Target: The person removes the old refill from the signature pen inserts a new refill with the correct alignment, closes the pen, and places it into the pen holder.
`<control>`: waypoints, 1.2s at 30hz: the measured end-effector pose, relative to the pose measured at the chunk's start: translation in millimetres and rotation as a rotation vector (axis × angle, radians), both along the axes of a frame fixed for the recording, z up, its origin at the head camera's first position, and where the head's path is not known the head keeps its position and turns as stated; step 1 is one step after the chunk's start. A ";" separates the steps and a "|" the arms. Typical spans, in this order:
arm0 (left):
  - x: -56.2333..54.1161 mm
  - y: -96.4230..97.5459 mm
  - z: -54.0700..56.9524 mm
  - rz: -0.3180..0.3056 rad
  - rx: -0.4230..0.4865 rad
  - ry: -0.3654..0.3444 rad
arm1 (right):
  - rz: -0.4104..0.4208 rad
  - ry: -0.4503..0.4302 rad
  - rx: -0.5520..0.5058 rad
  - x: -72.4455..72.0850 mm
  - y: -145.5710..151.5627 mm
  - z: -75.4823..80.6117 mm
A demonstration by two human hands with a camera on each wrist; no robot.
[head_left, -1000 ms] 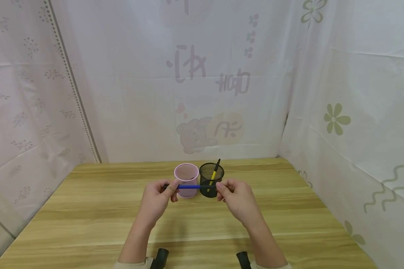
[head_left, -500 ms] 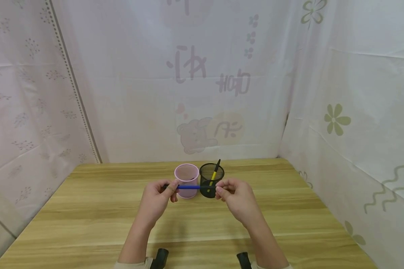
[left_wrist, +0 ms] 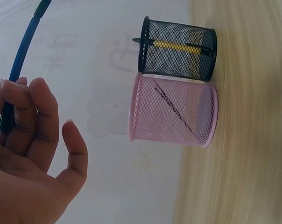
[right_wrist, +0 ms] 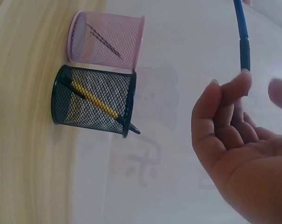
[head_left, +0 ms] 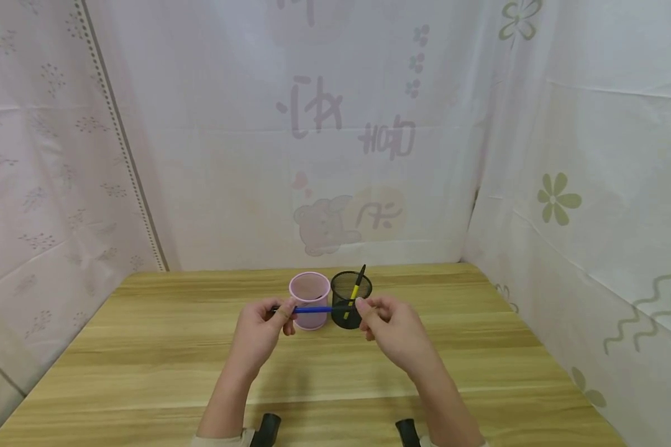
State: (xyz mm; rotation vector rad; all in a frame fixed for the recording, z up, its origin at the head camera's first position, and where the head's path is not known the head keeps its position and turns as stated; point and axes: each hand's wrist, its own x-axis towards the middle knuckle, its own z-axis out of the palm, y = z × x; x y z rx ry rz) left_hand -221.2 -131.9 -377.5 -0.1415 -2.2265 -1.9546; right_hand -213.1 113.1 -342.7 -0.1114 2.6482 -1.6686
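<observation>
At the far left hangs a pale curtain (head_left: 28,186) with sprig prints and a dotted dark stripe. The wood-grain bench (head_left: 335,379) spreads across the lower part of the head view. The left hand (head_left: 259,332) pinches one black end of a slim blue-and-black pen (head_left: 315,310) between thumb and fingers; in the left wrist view its little finger stands apart from the others. The pen is held up level above the bench, running from the left hand across to the right hand.

Beyond the pen stands an upright pink mesh cup (head_left: 311,321), with a thin dark stick (left_wrist: 174,108) leaning inside it. Just to its right, rims appearing to touch, stands an upright black mesh cup (left_wrist: 178,65). A yellow-and-black pen (head_left: 356,290) leans in that cup, its black upper end sticking out above the rim.

The right hand (head_left: 397,332) has its fingers curled, the index fingertip at the pen's other black end. The right wrist view shows its thumb apart from that finger, so whether it pinches the pen cannot be told. Farthest right hangs a white curtain (head_left: 620,186) printed with green flowers and wavy lines.
</observation>
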 end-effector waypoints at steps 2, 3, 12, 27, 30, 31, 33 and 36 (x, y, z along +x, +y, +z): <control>0.0 0.0 -0.4 0.000 0.001 0.000 | -0.021 -0.020 -0.017 -1.0 -1.3 -2.5; 0.1 0.1 -0.5 0.001 0.002 0.002 | -0.031 -0.033 -0.024 -1.5 -1.9 -3.8; 1.7 2.6 -2.1 -0.028 -0.006 0.012 | -0.030 -0.078 -0.051 -5.7 -5.2 -14.9; 1.7 1.0 0.3 -0.025 -0.038 0.008 | -0.046 -0.064 -0.024 -8.8 -6.8 -9.8; 2.0 -0.1 1.3 -0.026 -0.036 0.001 | -0.050 -0.061 -0.026 -7.4 -6.0 -7.4; 2.1 -0.4 1.6 -0.024 -0.037 0.000 | -0.052 -0.058 -0.029 -6.8 -5.7 -6.6; 2.1 -1.1 1.9 -0.022 -0.037 -0.001 | -0.053 -0.049 -0.044 -5.7 -5.6 -5.0; 1.6 -1.9 2.1 -0.015 -0.032 -0.002 | -0.060 -0.029 -0.068 -4.1 -5.6 -3.4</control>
